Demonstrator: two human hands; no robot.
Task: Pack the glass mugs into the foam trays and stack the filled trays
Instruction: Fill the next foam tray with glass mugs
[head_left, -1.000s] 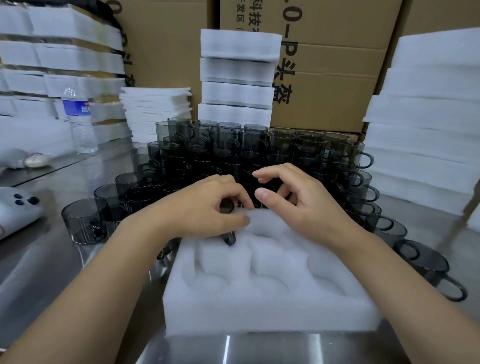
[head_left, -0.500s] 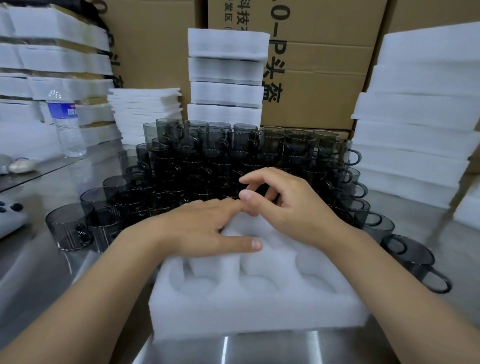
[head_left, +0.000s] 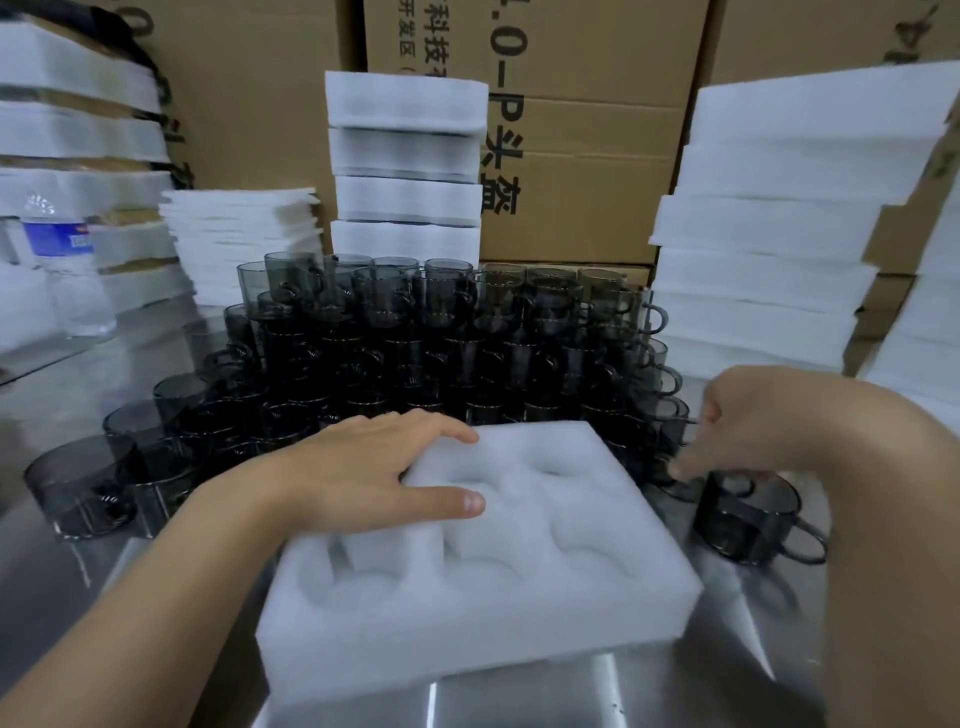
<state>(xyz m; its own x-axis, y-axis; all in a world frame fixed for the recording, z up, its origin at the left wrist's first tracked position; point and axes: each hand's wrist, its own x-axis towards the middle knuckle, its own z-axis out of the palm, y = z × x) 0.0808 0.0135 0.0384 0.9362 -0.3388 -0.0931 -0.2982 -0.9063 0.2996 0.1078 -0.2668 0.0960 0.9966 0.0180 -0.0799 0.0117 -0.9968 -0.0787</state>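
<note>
White foam is where the change shows: half a second ago both hands were bunched together at the 12 o'clock edge of the foam tray (head_left: 519, 613), and now they have parted. The left hand (head_left: 358, 478) lies flat across the tray's 10 o'clock corner, fingers straight and spread, thumb laid along the top face, holding nothing. The right hand (head_left: 743, 415) has left the tray and swung out to 3 o'clock, its fingers (head_left: 680, 467) pointing down just beside a loose smoked-glass mug (head_left: 748, 514). Motion blur hides whether they have closed on a rim.

I read this as tray settled and filling about to begin.

The tray sits on the steel table (head_left: 519, 701) at centre, slightly skewed. It is a thick soft block with rounded pockets, and those that show are empty. The stacked block of mugs (head_left: 415, 353) stands just beyond it at 12 o'clock.
</note>
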